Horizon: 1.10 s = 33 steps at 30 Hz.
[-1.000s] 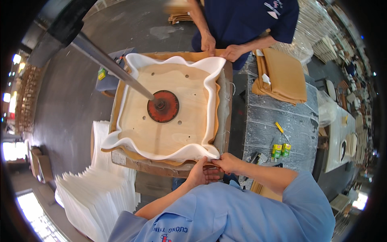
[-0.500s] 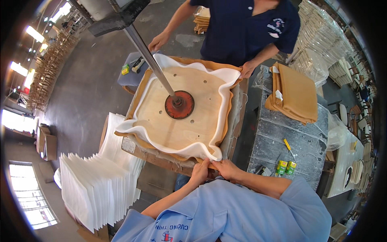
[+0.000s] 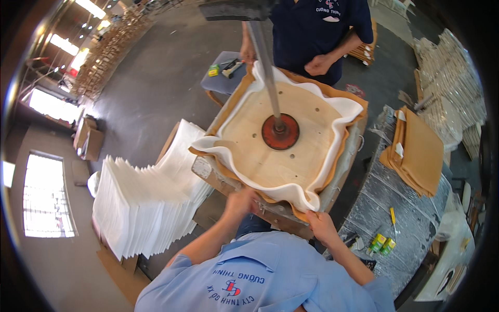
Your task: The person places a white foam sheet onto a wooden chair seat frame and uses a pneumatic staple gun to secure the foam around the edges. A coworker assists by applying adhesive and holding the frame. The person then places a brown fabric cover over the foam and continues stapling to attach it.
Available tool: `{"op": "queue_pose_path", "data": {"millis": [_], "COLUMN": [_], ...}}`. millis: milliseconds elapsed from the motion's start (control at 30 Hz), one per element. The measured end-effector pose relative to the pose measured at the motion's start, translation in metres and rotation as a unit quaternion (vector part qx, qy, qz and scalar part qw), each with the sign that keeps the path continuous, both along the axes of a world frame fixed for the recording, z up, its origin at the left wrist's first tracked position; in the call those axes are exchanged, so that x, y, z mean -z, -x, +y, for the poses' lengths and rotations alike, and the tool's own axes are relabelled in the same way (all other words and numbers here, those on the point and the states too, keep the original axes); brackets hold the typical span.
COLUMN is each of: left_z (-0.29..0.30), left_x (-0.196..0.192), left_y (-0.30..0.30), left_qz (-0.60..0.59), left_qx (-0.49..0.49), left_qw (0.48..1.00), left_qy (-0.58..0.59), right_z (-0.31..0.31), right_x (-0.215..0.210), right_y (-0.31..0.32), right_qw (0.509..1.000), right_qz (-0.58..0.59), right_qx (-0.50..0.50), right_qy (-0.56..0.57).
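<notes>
From my remote seat I read the scene from nine o'clock across; at the far left a stack of white foam sheets stands fanned on the floor, with another pile leaning beside it; just right of it my left hand sits at the near edge of the jig, fingers curled and pressed against the underside of the rim, though I cannot tell whether they pinch the fabric or only push on it; above it, at the centre, the plywood seat board lies flat inside the white foam, which ruffles up around all four sides over tan fabric beneath; a red press disc bears on the board's middle, its metal rod rising toward twelve o'clock; at five o'clock from the disc my right hand is closed on the near corner, gripping the tan fabric there; at twelve o'clock a co-worker in a dark shirt stands at the far side; at three o'clock a stack of tan fabric pieces rests on the foil-covered bench.
</notes>
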<state>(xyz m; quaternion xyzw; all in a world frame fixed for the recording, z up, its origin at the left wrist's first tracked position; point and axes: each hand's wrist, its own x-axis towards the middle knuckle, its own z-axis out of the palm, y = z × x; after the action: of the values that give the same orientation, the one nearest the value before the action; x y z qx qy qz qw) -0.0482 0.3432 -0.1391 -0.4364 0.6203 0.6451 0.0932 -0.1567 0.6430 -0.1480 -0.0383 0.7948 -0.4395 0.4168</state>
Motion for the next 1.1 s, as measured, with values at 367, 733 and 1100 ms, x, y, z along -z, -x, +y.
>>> {"op": "queue_pose_path", "data": {"millis": [367,733,1100], "left_z": [-0.303,-0.337,-0.34], "left_x": [-0.028,0.003,0.036], "left_y": [0.006,0.102,0.116], "left_qz": [-0.03,-0.179,-0.17], "left_qx": [-0.003,0.522,0.587], "left_qw": [0.998,0.833,0.779], "left_qy": [-0.049,-0.042,-0.14], "right_z": [-0.019,-0.175,-0.434], "right_x": [-0.008,-0.023,0.012], "right_y": [-0.041,-0.119,-0.065], "right_qw": [0.983,0.902,0.781], "right_qz": [-0.065,-0.078,-0.447], "right_qx": [0.169,0.416,0.377], "right_qy": [0.035,0.085,0.22]}}
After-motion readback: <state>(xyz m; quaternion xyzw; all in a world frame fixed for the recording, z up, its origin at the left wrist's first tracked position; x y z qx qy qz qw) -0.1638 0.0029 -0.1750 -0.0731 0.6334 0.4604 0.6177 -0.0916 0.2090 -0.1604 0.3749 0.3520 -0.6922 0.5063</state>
